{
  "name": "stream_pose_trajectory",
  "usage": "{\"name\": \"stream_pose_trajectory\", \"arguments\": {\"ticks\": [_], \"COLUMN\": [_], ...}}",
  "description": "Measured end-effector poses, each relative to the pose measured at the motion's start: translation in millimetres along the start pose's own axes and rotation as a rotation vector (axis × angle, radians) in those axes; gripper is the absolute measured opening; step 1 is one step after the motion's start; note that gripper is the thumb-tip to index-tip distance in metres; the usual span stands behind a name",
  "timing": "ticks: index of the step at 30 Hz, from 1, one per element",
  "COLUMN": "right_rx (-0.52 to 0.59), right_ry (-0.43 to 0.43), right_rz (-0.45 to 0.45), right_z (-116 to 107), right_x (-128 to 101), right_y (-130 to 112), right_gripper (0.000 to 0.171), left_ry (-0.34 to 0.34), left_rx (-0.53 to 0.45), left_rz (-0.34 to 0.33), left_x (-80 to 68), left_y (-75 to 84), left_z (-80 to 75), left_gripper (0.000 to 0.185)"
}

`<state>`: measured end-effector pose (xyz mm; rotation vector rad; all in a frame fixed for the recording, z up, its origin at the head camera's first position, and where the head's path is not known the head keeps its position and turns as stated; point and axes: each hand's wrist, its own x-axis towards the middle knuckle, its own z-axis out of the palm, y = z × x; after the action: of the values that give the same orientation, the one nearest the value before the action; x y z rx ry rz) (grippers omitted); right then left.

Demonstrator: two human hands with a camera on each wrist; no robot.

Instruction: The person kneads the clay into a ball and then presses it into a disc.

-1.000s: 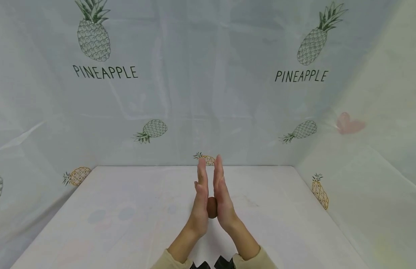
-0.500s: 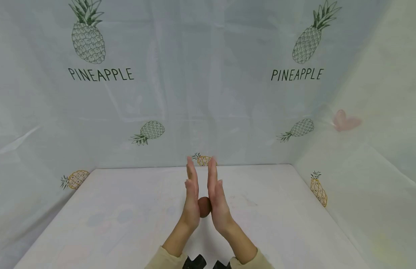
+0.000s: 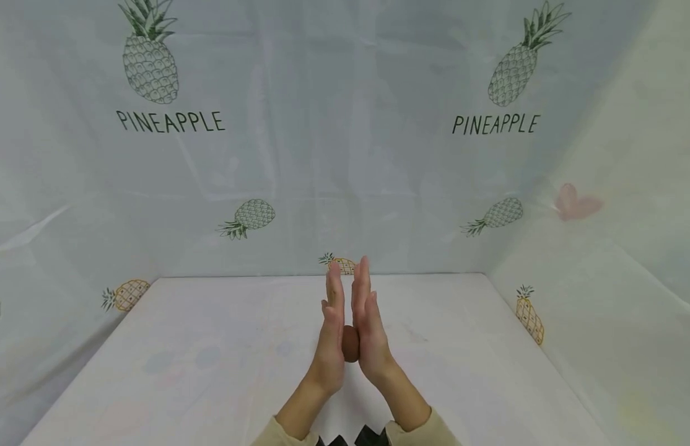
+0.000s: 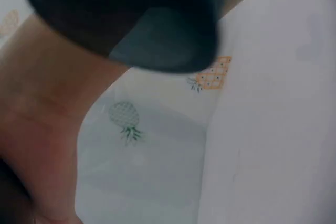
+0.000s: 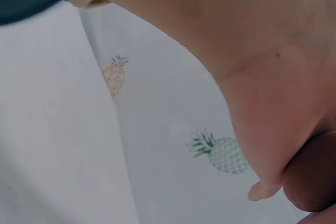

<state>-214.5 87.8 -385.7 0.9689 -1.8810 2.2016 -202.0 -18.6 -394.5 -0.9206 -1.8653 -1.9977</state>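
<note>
A small brown ball (image 3: pixel 350 344) of what looks like clay sits pressed between my two palms above the white table (image 3: pixel 211 371). My left hand (image 3: pixel 332 328) stands upright with straight fingers on the ball's left side. My right hand (image 3: pixel 367 325) mirrors it on the right, fingers straight and pointing away from me. In the right wrist view the brown ball (image 5: pixel 315 174) shows at the heel of my right palm (image 5: pixel 273 103). The left wrist view shows only my left wrist (image 4: pixel 47 129) and a dark camera housing; the ball is hidden there.
Cloth printed with pineapples (image 3: pixel 152 62) hangs as a back wall and side walls around the table. The table's back edge (image 3: pixel 323 275) lies just beyond my fingertips. Beige sleeves (image 3: pixel 278 433) cover both forearms.
My palms slid against each other with the ball kept between them: both hands shifted left half a second ago and are back to the right now.
</note>
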Motion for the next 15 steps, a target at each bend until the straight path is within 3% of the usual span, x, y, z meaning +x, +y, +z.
{"name": "stream_pose_trajectory", "arguments": {"ticks": [5,15], "right_rx": [0.003,-0.016], "right_ry": [-0.026,-0.063], "right_rz": [-0.011,-0.054], "right_z": [8.6,17.8], "right_x": [-1.8,-6.6], "right_y": [5.2,-2.4], "right_gripper": [0.059,0.06], "left_ry": [0.021,0.118], "left_rx": [0.007,0.002], "left_rz": [0.014,-0.046], "left_x": [2.5,11.0], "left_y": [2.5,-5.3], "left_z": [-9.1,-25.8], "left_gripper": [0.066,0.069]}}
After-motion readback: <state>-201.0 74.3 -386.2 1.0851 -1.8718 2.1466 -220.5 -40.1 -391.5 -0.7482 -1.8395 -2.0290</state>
